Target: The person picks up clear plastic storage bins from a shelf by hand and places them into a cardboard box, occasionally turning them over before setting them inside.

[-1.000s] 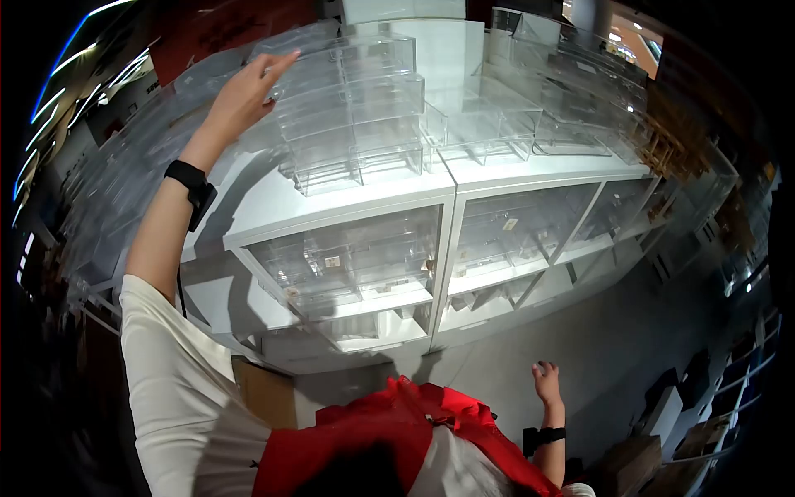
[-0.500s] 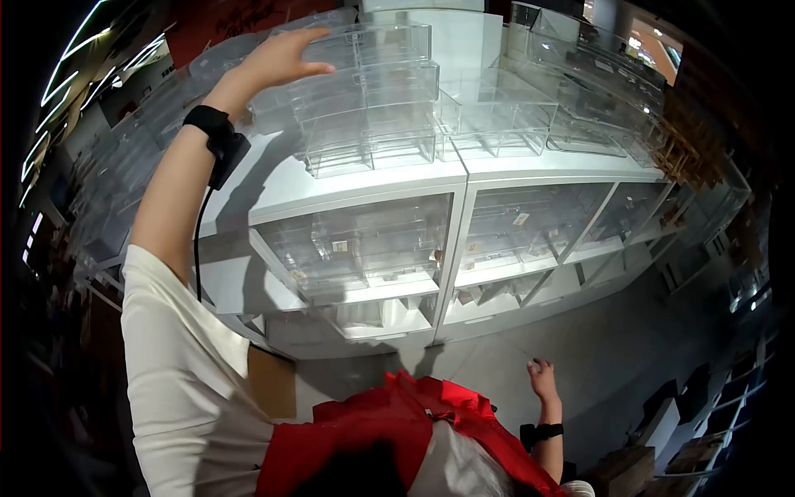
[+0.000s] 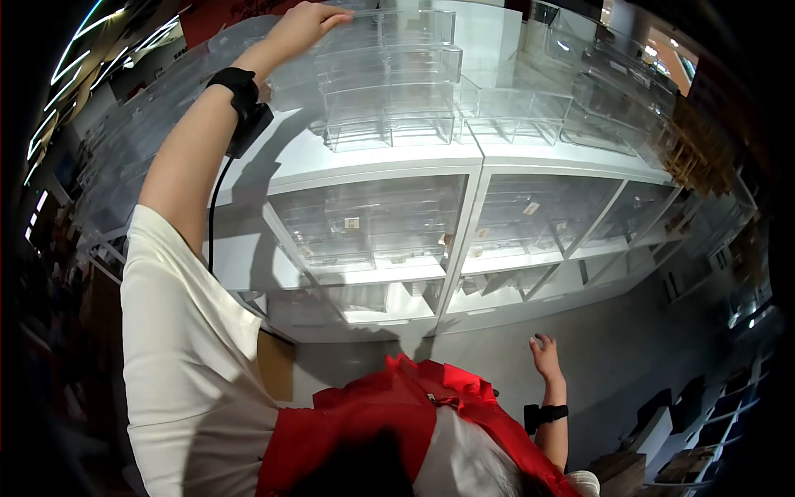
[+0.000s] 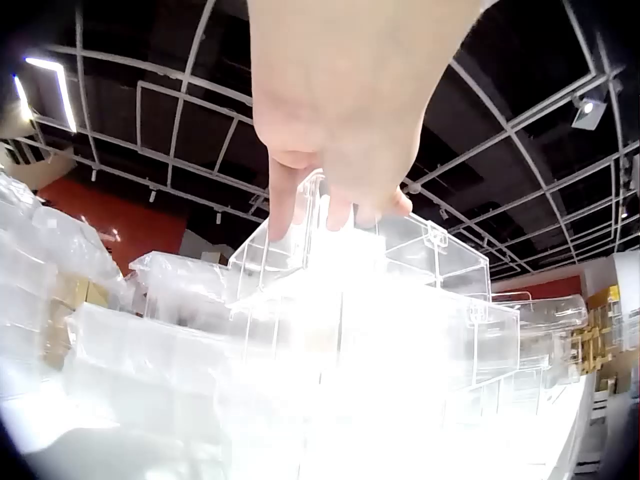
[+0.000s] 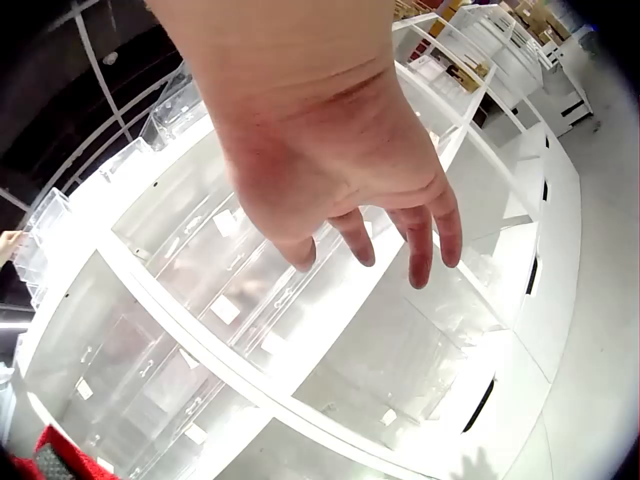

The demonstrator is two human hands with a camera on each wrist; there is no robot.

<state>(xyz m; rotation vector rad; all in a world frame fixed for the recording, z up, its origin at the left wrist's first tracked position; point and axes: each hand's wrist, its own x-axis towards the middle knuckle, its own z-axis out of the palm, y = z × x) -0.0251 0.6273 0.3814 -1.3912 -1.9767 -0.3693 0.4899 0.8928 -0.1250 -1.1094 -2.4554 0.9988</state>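
Note:
My left hand (image 3: 302, 26) reaches up to the top of a stack of clear plastic boxes on the white cabinet. Its fingers and thumb pinch the upper edge of the topmost clear box (image 4: 455, 265), near that box's left end. More clear boxes (image 3: 389, 91) sit in tiers under it; glare washes out their fronts in the left wrist view. Low at my side hangs my right hand (image 3: 545, 356), fingers loosely bent with nothing in them. In the right wrist view the right hand (image 5: 345, 190) overlaps the cabinet front.
The white cabinet (image 3: 397, 170) has glazed compartments with more clear boxes inside. Clear bins (image 3: 522, 112) stand farther right on its top, near brown wooden racks (image 3: 700, 157). Wrapped clear boxes (image 4: 140, 350) stand at the left. A brown cardboard piece (image 3: 275, 364) is by the cabinet's foot.
My left hand has moved up and right to the top box, its spread fingers and thumb closing on the edge. The view has tilted down slightly. My right hand stays low at my side.

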